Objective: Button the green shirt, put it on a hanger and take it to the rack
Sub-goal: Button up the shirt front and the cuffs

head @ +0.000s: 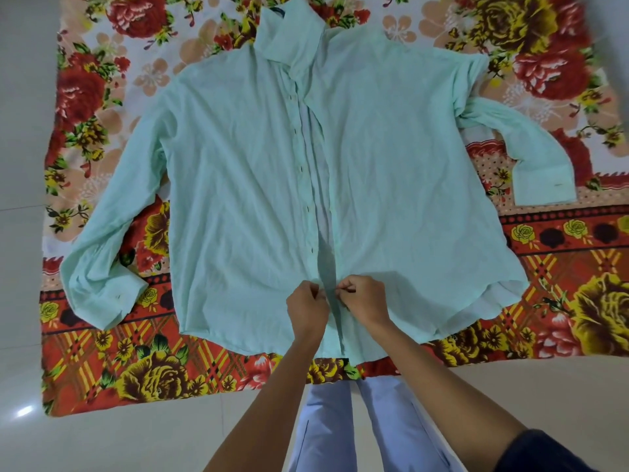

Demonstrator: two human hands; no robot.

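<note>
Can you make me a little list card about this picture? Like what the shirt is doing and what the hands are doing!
shirt: green shirt lying flat, front up, collar far from the person
lying on: flowery blanket on the floor
front: open along most of its length
left hand: pinching the shirt's left front edge near the hem
right hand: pinching the other edge
sleeves: spread out to both sides
hanger: none in view

The shirt [238, 185] lies flat, front up, on a blanket [112, 362] spread over the floor [20, 131], collar at the far end, sleeves out to each side; both hands, left hand [306, 308] beside right hand [364, 301], meet at the front edges near the hem, seemingly pinching them
</note>
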